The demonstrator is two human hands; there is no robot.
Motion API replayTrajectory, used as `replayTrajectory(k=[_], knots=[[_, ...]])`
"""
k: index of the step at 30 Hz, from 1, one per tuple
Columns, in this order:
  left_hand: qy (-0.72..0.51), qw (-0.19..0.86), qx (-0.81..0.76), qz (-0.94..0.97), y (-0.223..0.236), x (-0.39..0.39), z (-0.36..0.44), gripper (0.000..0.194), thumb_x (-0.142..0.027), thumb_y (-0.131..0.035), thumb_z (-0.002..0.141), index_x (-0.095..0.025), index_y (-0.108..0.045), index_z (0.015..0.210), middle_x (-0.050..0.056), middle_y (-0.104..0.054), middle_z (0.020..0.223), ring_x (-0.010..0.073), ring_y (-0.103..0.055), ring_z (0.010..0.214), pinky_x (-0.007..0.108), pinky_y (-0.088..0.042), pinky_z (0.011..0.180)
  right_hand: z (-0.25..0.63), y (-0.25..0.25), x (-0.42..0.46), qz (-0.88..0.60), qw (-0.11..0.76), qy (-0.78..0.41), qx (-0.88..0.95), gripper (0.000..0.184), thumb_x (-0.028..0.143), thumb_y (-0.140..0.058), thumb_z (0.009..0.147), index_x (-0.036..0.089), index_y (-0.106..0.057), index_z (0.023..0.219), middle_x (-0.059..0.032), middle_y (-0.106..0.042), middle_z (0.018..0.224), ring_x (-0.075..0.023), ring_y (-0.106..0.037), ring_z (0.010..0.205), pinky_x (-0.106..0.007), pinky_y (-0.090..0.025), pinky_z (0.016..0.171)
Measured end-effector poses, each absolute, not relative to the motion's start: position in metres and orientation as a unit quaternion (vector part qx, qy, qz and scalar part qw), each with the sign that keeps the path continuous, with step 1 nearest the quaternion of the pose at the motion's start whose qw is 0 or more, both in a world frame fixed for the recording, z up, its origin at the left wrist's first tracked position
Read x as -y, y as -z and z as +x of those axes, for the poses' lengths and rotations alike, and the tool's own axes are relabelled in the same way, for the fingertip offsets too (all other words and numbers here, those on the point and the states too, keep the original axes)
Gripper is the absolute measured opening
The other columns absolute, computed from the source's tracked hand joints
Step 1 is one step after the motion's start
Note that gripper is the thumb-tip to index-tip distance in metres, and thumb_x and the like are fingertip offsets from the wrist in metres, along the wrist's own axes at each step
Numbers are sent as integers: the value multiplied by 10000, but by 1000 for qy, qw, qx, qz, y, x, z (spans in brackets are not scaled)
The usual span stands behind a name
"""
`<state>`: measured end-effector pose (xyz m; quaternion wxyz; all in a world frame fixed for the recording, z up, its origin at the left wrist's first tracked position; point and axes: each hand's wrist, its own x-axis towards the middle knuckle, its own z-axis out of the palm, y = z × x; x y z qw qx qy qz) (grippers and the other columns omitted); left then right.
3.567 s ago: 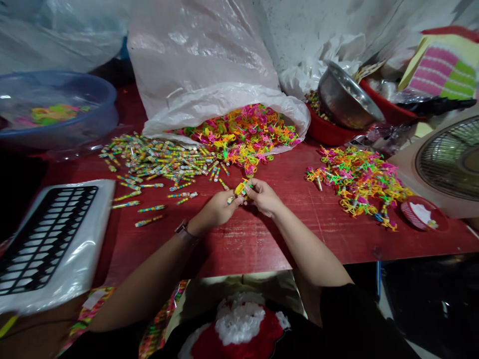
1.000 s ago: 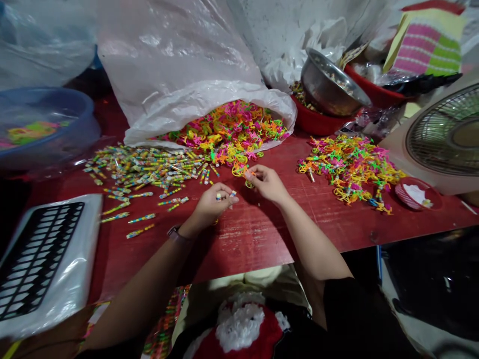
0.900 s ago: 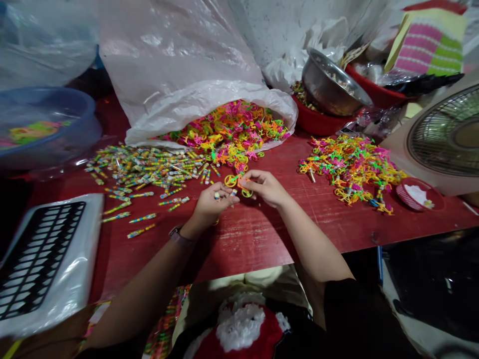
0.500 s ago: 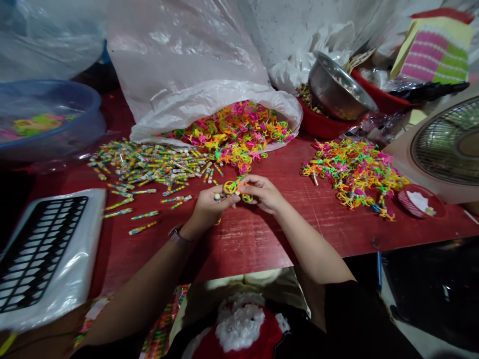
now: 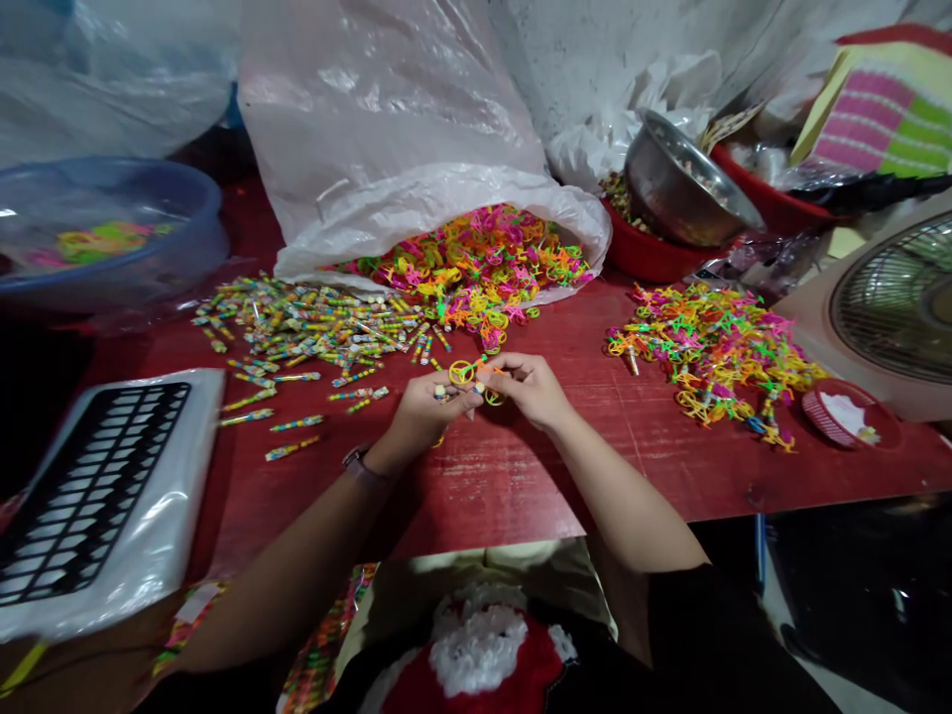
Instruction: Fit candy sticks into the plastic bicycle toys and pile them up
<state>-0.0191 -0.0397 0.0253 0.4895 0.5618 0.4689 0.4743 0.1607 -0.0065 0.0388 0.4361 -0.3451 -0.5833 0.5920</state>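
Observation:
My right hand [image 5: 527, 390] pinches a small plastic bicycle-shaped toy [image 5: 472, 375] with yellow wheels and an orange frame. My left hand [image 5: 425, 418] is closed on a short, colourfully wrapped tube [image 5: 444, 394] right beside the toy, and its fingers nearly meet the right hand. Just beyond my hands lies a heap of wrapped tubes [image 5: 312, 325] on the red table [image 5: 513, 486]. Loose neon plastic shapes [image 5: 476, 268] spill from a white plastic bag [image 5: 416, 208] a little farther off.
A tangled pile of neon plastic toys [image 5: 710, 362] lies to the right. Behind it are a steel bowl [image 5: 684, 183], a red bowl [image 5: 640, 238] and a fan [image 5: 899, 307]. A blue basin [image 5: 104, 233] and a black grid on white plastic [image 5: 96, 496] are at left.
My hands have come together around the yellow-wheeled toy, and the tube in my left hand is now closer to it. The view has shifted slightly.

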Motion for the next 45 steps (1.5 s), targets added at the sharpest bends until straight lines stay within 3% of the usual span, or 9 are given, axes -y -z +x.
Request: replayTrajectory(k=[15, 22, 25, 29, 32, 34, 37, 41, 45], knots=[[-473, 438, -472, 601, -34, 43, -29, 334, -456, -831, 732, -165, -674, 685, 10, -655, 619, 136, -554, 574, 254, -455, 563, 153, -34, 11, -326, 414, -696, 487, 407, 489, -909, 673, 199, -658, 811, 12, -649, 786, -123, -548, 667, -244, -427, 627], [-487, 460, -462, 582, -26, 34, -23, 464, -573, -809, 747, -176, -609, 613, 10, -609, 565, 131, -526, 537, 261, -449, 559, 139, -35, 15, -381, 483, -468, 635, 278, 471, -795, 831, 206, -713, 812, -28, -618, 828, -170, -559, 764, -297, -445, 711], [-488, 450, -456, 593, -18, 28, -27, 485, -625, -681, 863, -169, -665, 700, 34, -644, 632, 143, -549, 585, 267, -452, 591, 162, -46, 4, -406, 495, -400, 656, 256, 475, -739, 869, 221, -733, 900, -52, -665, 881, -205, -602, 826, -339, -481, 777], [-536, 350, -500, 583, -8, 17, -41, 424, -570, -522, 991, -182, -669, 904, 27, -649, 729, 158, -582, 686, 272, -449, 679, 250, -67, -19, -550, 580, -86, 595, 286, 478, -632, 918, 206, -679, 994, -95, -653, 992, -255, -607, 943, -438, -489, 879], [-534, 256, -538, 600, -3, 10, -49, 353, -507, -489, 1022, -205, -584, 864, 5, -602, 761, 162, -564, 739, 279, -419, 731, 301, -74, -30, -678, 519, 158, 496, 352, 387, -746, 815, 160, -669, 1072, -213, -631, 1151, -362, -538, 1143, -576, -383, 1040], [-496, 233, -547, 633, 0, 7, -49, 319, -477, -472, 1033, -217, -538, 861, 0, -575, 776, 171, -540, 749, 292, -397, 733, 298, -72, -34, -699, 484, 203, 487, 373, 319, -716, 831, 132, -653, 1147, -251, -611, 1217, -375, -507, 1195, -582, -356, 1072], [-431, 221, -537, 691, 7, 4, -44, 297, -444, -473, 1034, -230, -475, 829, 5, -542, 778, 191, -506, 753, 320, -390, 746, 244, -59, -36, -617, 398, 121, 668, 309, 262, -573, 935, 156, -651, 1214, -188, -633, 1230, -320, -520, 1195, -510, -390, 1071], [-368, 185, -510, 755, 17, 2, -41, 277, -397, -518, 1019, -235, -438, 808, 29, -542, 820, 223, -498, 819, 379, -428, 863, 162, -32, -46, -530, 251, -4, 810, 436, 305, -496, 1011, 258, -574, 1437, -145, -527, 1499, -337, -437, 1349, -490, -413, 1047], [-326, 175, -488, 791, 22, 3, -42, 185, -311, -602, 972, -220, -487, 860, 65, -582, 921, 247, -522, 901, 440, -453, 950, 138, -20, -53, -561, 215, -41, 798, 345, 293, -478, 1018, 215, -638, 1314, -166, -603, 1397, -333, -500, 1258, -474, -431, 1003]])
